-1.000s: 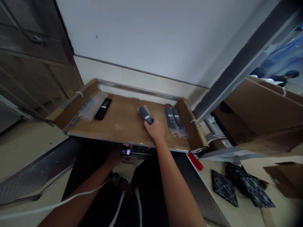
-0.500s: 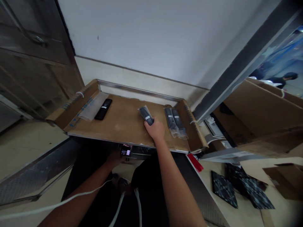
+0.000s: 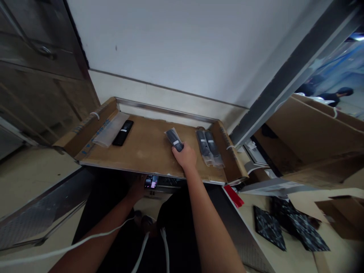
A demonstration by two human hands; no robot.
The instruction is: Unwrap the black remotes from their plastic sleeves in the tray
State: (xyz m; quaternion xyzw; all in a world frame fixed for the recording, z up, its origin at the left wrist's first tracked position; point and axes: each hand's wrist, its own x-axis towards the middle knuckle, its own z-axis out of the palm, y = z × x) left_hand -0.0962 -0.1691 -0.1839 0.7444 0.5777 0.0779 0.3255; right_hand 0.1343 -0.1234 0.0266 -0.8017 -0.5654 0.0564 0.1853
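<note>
Right hand [image 3: 187, 155] closed around one sleeved device [image 3: 174, 140]; two others [image 3: 203, 144] nearby; left hand [image 3: 138, 187] too dim to tell.

No readable text — blurred blue print [image 3: 102, 126] on cardboard tray [image 3: 148, 153], tiny white labels [image 3: 123, 130] on dark items [image 3: 121, 138]

Tray lining [image 3: 148, 153] before you: brown cardboard, matt, scuffed. Held sleeve [image 3: 167, 132], in your right hand [image 3: 186, 156]: translucent plastic, frosted, creased. Flat sleeve [image 3: 107, 132], on your left: similar frosted plastic. Bare handset [image 3: 123, 133]: black, smooth, faintly glossy, plastic-looking. Rail [image 3: 167, 110] beyond the lining: metal, dull sheen. Wall panel [image 3: 170, 45]: pale, smooth, softly reflective; material unclear.
</note>
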